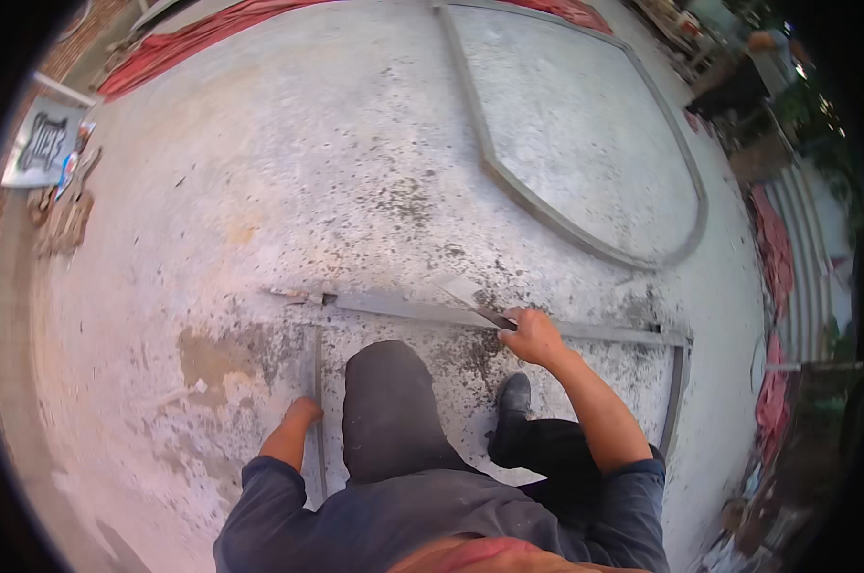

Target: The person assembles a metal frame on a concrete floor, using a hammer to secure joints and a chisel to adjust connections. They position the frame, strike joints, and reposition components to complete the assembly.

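Two hands: both belong to the person looking down, and both are low by the ground.
Right hand: the right hand (532, 336) is closed around a thin flat metal tool (470, 302) with a dark handle end.
Tool direction: its long side runs from the hand up and to the left, and its pale blade tip points away from the person.
Tool place: it lies across the long grey metal bar (604, 330) that runs left to right on the rough grey concrete floor (288, 153).
Hard to see: the handle is hidden inside the fist, so what kind of tool it is cannot be told.
Left hand: the left hand (303, 411) rests down on a thin grey metal bar (318, 358) that runs toward the person.
Left fingers: they are tucked under and out of sight, so I cannot tell if they grip or lie loose.
Bars: the thin bar meets the long bar near its left end, and another short bar (677, 387) hangs down at the right end.
Body: a bent knee in dark trousers (389, 401) hides part of the floor between the bars, and a black shoe (511, 401) stands by the right arm.
Far off: a bigger grey metal frame with a curved side (585, 239) lies on the floor, its top cut off by the edge.
Edges: red cloth (174, 48) and clutter at the rim are bent and blurry.
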`<state>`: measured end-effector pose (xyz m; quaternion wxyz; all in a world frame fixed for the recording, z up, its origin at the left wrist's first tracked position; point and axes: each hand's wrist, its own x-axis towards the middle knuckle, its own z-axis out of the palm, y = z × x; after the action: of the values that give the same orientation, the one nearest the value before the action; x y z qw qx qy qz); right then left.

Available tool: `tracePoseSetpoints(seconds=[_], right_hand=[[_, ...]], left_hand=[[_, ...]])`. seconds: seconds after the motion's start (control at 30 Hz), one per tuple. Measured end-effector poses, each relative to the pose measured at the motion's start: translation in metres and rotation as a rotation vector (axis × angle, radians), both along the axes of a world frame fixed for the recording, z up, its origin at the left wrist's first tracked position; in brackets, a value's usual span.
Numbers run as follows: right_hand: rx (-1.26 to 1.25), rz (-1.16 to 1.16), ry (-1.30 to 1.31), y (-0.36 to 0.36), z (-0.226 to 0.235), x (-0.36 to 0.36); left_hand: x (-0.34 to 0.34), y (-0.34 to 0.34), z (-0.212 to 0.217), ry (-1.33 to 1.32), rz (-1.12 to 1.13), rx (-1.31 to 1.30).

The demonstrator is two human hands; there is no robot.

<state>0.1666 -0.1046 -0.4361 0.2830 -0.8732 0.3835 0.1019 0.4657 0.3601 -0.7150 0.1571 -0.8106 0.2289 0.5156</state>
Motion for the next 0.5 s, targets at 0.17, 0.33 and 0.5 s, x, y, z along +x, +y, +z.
tracePoseSetpoints(seconds=[0.17,0.33,0.5], right_hand=[[-0.206,0.351,0.062,0.017,-0.012,0.129],[-0.547,0.696,0.197,0.019,-0.031,0.243],[-0.593,1.017,0.176,0.037,-0.034,0.326]], left_hand=[[-0.006,0.025,0.02,-0.222,0.097,-0.028],[-0.03,0.0,0.038,-0.318,0.413,-0.161],[-0.058,0.037,0.095,-0.37,0.718,-0.337]])
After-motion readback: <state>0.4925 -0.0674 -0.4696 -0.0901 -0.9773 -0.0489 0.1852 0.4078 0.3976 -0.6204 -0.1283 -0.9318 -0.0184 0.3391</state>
